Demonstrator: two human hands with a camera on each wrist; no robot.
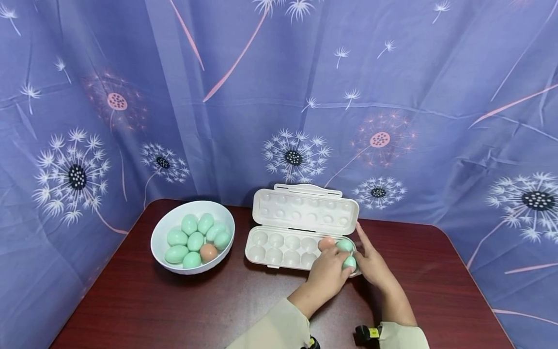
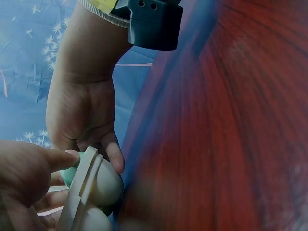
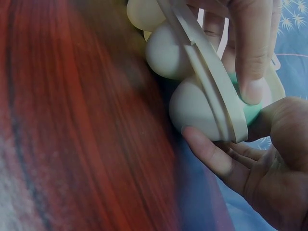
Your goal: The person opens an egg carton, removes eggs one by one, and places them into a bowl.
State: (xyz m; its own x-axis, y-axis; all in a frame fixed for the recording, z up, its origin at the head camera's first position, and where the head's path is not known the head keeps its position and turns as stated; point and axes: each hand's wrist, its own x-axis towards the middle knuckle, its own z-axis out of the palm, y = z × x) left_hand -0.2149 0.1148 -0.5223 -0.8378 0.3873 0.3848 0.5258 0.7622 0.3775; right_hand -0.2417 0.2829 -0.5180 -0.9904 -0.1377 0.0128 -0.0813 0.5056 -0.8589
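A white plastic egg carton lies open on the table, its lid tilted back toward the curtain. At its right end sit a brown egg and a green egg behind; another green egg is in front. My left hand reaches over this end and pinches the front green egg, thumb toward the near side. My right hand grips the carton's right end, one finger under an end cup in the right wrist view and the index finger stretched toward the lid.
On the left stands a white bowl holding several green eggs and one brown egg. The dark red wooden table ends at a blue dandelion curtain behind the carton. A black wrist device is on the right wrist.
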